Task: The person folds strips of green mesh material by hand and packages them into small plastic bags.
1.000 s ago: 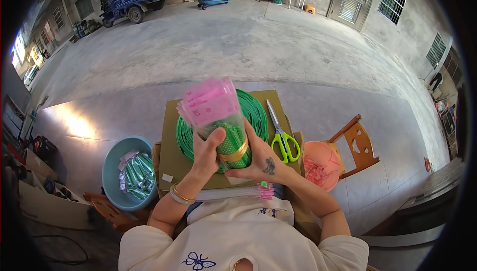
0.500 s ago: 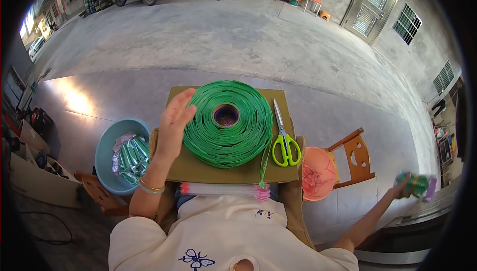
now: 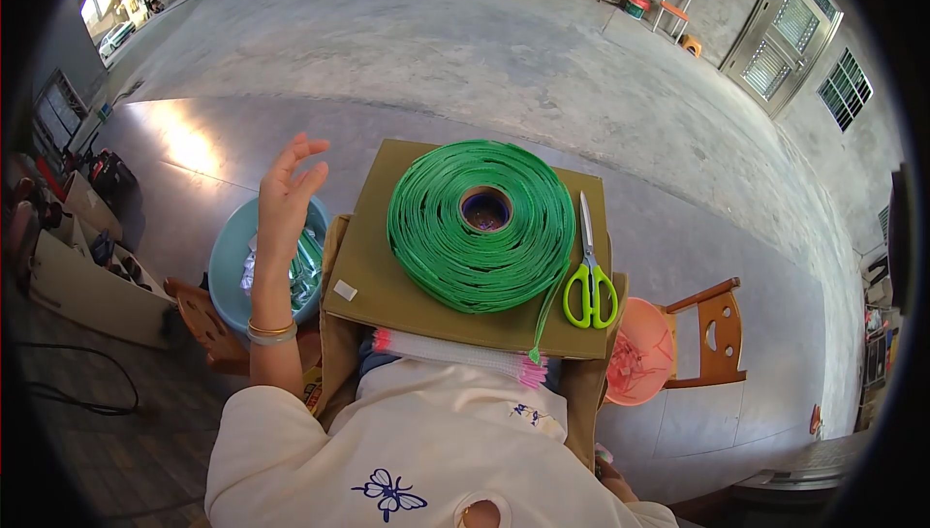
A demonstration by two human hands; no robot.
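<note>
My left hand point(image 3: 288, 197) is raised with its fingers spread and holds nothing; it hovers above the blue basin point(image 3: 229, 262) of green and silver packets, left of the cardboard box point(image 3: 373, 281). A big roll of green strip point(image 3: 481, 225) lies flat on the box top. Green-handled scissors point(image 3: 589, 271) lie to the right of the roll. A stack of clear bags with pink ends point(image 3: 460, 354) rests at the box's near edge, against my lap. My right hand is out of view at the lower right.
A pink basin point(image 3: 641, 352) with pink bits sits on a wooden chair point(image 3: 717, 334) at the right. Another wooden seat point(image 3: 199, 325) carries the blue basin. White boxes point(image 3: 82, 281) stand at the far left. Bare concrete floor stretches ahead.
The green bundle in its pink-topped bag left my hands; my right hand swung it out to the right and is now out of sight. My left hand moved left over the blue basin.
</note>
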